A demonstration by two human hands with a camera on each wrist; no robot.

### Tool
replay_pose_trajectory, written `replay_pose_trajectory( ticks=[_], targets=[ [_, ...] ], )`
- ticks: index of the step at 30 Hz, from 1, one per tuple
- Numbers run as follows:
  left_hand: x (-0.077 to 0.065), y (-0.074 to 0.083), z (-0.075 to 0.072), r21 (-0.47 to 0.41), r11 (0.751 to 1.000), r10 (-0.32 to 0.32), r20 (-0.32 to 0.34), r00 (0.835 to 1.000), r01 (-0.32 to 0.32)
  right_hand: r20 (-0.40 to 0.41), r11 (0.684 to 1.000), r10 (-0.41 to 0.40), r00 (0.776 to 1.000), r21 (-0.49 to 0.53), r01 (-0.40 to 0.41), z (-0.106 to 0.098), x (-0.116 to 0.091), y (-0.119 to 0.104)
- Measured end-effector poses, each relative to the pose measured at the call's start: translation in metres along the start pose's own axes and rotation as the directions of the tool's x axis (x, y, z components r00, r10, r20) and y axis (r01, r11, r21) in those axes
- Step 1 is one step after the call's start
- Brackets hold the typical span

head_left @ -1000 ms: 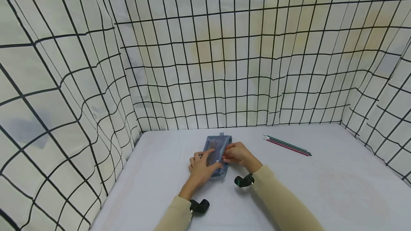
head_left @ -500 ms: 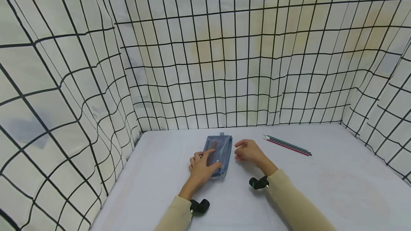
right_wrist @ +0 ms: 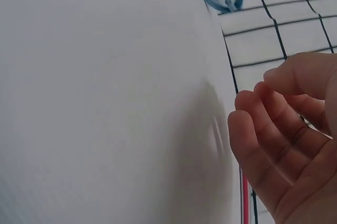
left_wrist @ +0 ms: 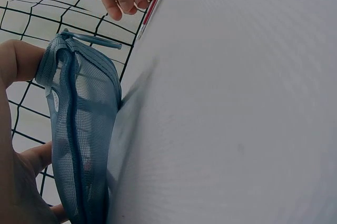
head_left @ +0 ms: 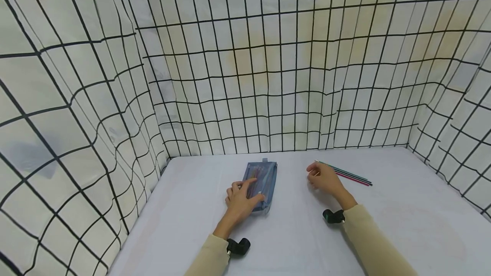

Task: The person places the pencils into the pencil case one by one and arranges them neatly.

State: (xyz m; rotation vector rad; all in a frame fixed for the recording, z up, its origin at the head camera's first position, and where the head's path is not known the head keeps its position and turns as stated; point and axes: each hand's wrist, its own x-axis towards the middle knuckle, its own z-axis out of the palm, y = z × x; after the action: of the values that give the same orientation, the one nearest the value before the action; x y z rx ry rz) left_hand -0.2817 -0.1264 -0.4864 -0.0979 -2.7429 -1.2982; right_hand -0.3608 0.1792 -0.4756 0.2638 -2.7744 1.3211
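A see-through blue mesh zip pencil case (head_left: 268, 182) lies on the table, several thin pencils showing inside. My left hand (head_left: 239, 201) lies over its near left part and holds it, thumb at the near corner. In the left wrist view, the zip edge of the case (left_wrist: 79, 129) faces the camera. My right hand (head_left: 324, 178) hovers above the table to the right of the case, fingers loosely bent and holding nothing. Just beyond it lie several loose pencils (head_left: 350, 174), green and red; the hand covers part of their left ends. A red pencil (right_wrist: 245, 197) also shows in the right wrist view.
The white table (head_left: 184, 208) is walled at the back and sides by white sheets behind black netting (head_left: 287, 84). Black wrist cameras (head_left: 238, 247) sit on both wrists, below the beige sleeves (head_left: 376, 237).
My right hand has left the right edge of the case and travelled right to beside the loose pencils. The left hand and the case have stayed in place.
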Motion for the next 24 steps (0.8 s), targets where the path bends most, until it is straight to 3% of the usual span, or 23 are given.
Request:
replay_pose_trajectory(
  ticks=[5, 11, 24],
  targets=[
    [-0.001, 0.000, 0.000, 0.005, 1.000, 0.004, 0.000, 1.000, -0.004, -0.060, 0.993, -0.063, 0.996, -0.102, 0.057, -0.020, -0.001, 0.010],
    [-0.001, -0.001, 0.000, 0.007, 1.000, 0.001, 0.002, 1.000, -0.001, -0.093, 0.983, -0.061, 0.994, -0.178, 0.044, -0.039, -0.003, 0.022],
    [0.000, -0.001, -0.001, 0.009, 1.000, -0.001, 0.000, 1.000, 0.001, -0.051, 0.959, -0.024, 0.998, -0.285, 0.008, -0.057, -0.007, 0.034]
  ],
)
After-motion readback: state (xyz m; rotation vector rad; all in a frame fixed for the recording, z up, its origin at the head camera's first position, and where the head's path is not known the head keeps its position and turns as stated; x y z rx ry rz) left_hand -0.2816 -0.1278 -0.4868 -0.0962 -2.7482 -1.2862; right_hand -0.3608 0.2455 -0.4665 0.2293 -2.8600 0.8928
